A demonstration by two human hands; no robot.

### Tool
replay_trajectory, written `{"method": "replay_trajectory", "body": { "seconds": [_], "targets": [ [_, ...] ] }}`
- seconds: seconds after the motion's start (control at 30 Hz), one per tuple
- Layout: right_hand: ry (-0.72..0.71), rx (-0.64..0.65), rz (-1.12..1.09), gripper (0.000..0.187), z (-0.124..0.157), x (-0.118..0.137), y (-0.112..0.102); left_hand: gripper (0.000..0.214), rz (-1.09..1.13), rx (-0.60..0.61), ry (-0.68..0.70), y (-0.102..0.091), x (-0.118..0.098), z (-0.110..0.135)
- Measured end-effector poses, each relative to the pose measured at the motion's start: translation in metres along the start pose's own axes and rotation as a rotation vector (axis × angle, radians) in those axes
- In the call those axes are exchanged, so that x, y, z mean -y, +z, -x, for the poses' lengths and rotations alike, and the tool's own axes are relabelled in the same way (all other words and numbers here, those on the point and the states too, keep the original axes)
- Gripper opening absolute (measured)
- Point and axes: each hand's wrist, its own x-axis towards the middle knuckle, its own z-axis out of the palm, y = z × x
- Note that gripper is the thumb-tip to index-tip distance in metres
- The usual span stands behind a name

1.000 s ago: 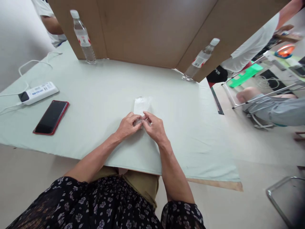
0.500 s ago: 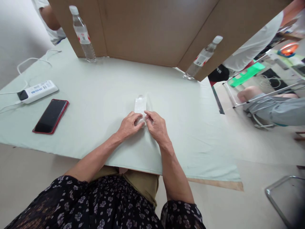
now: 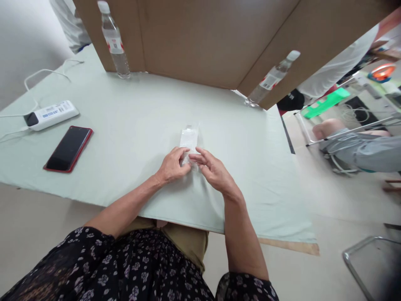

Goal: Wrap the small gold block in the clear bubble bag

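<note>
A small clear plastic packet with a white, flat inside [image 3: 189, 137] lies on the pale green cloth in front of me. My left hand [image 3: 175, 164] has its thumb and bent fingers closed on the near left edge of the packet. On the other side, my right hand [image 3: 213, 168] is open, its fingers stretched out over the packet's near end and its thumb apart from them. Whether those fingertips touch the plastic I cannot tell. Both hands partly cover the near end.
A cardboard screen [image 3: 194, 46] stands at the back, with water bottles [image 3: 115, 45] [image 3: 272, 79] before it. At left lie a phone with a red case [image 3: 68, 149] and a white power strip [image 3: 53, 115] with cables. Other people sit beyond the table [image 3: 266, 175].
My right hand has opened from a pinch at the packet's near end and shifted slightly right, fingers extended. My left hand stays at the packet. The view has shifted a little.
</note>
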Motion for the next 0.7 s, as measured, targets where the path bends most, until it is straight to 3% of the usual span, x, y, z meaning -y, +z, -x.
{"method": "replay_trajectory", "body": {
  "seconds": [0.23, 0.4, 0.57, 0.7],
  "targets": [
    [-0.057, -0.071, 0.321, 0.077, 0.008, 0.008, 0.018, 0.051, -0.021, -0.035, -0.076, 0.001, -0.006, 0.001],
    [-0.102, 0.006, 0.295, 0.083, 0.004, 0.013, 0.01, 0.043, -0.061, -0.034, -0.08, 0.005, -0.009, 0.002],
    [-0.088, -0.011, 0.421, 0.072, -0.003, 0.023, 0.013, 0.025, -0.06, -0.077, -0.075, 0.007, -0.018, 0.002],
    [-0.051, -0.024, 0.219, 0.068, -0.007, 0.018, 0.009, 0.028, -0.085, -0.062, -0.116, 0.009, -0.017, 0.002]
  ]
}}
